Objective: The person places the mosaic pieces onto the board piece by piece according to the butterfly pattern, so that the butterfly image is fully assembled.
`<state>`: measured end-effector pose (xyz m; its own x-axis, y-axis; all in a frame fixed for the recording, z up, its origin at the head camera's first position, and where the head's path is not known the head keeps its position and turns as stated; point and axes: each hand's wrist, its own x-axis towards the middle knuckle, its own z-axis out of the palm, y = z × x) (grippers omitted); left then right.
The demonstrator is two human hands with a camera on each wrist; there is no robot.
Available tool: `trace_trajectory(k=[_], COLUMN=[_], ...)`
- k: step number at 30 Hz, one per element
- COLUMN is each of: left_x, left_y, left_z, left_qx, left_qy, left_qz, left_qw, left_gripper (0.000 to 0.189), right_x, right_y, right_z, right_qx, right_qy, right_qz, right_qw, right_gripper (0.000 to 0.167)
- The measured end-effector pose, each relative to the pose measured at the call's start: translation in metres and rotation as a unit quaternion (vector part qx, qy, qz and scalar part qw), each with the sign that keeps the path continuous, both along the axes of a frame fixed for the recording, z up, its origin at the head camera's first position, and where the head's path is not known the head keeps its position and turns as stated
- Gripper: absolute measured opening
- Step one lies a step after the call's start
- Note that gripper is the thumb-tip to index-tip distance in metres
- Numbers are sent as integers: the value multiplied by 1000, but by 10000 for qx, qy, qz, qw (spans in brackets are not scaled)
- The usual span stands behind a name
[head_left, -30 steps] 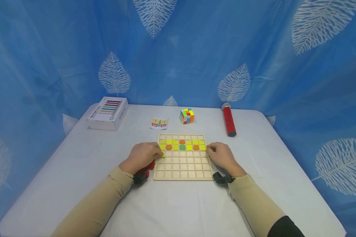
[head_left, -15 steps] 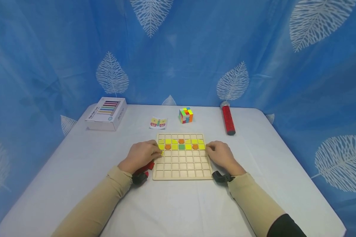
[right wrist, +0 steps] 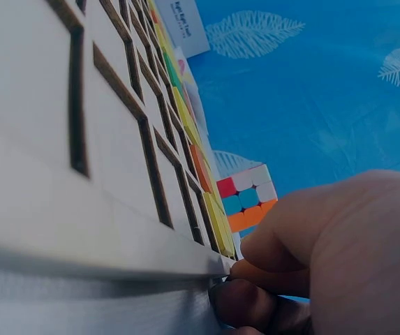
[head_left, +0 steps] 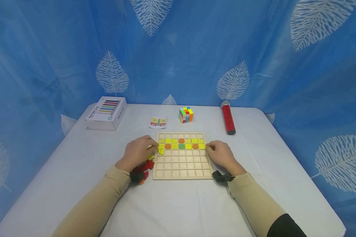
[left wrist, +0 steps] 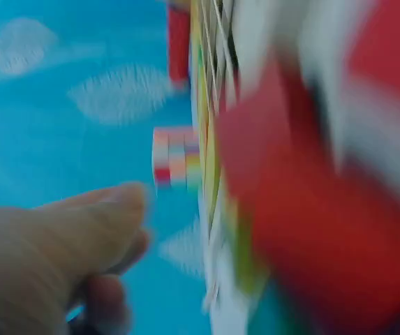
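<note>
A wooden grid board (head_left: 182,164) lies on the table, with yellow square tiles, orange round tiles and a green square tile (head_left: 182,146) in two of its rows. A yellow round-edged tile (head_left: 161,152) sits at the left end of the row below. My left hand (head_left: 138,151) hovers beside the board's left edge, fingers loosely bent, nothing seen between them; in the left wrist view this hand (left wrist: 67,251) is blurred. Below it is a pile of red tiles (head_left: 146,165), partly hidden by the wrist. My right hand (head_left: 222,154) pinches the board's right edge between thumb and fingers (right wrist: 269,276).
Behind the board lie a small butterfly pattern card (head_left: 158,122) and a puzzle cube (head_left: 186,115). A white box (head_left: 106,113) stands at the back left. A red tube with a silver end (head_left: 228,118) lies at the back right.
My left hand has let go of the yellow round-edged tile, which now shows on the board, and has drawn back left. More of the tile pile is visible. The right hand stays at the edge.
</note>
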<state>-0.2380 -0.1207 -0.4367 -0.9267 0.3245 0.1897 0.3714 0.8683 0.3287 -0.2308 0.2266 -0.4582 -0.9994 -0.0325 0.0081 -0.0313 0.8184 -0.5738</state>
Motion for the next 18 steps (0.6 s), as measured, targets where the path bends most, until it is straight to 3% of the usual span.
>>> trace_trajectory(k=[3, 7, 10, 18], left_x=[-1, -4, -7, -8], left_y=[-18, -39, -50, -60], left_z=[7, 10, 8, 2], left_qx=[635, 1414, 1640, 1201], left_qy=[-205, -857, -1344, -2036], left_qz=[881, 1663, 1746, 1816], left_qw=[9939, 9721, 9615, 9545], left_gripper=[25, 28, 29, 37], right_x=[0, -1, 0, 2], right_y=[0, 1, 2, -2], right_z=[0, 1, 3, 5], right_qx=[30, 74, 53, 31], right_qy=[-55, -73, -64, -151], right_qz=[19, 23, 28, 54], right_qw=[10000, 9999, 10000, 9999], right_gripper=[36, 37, 36, 36])
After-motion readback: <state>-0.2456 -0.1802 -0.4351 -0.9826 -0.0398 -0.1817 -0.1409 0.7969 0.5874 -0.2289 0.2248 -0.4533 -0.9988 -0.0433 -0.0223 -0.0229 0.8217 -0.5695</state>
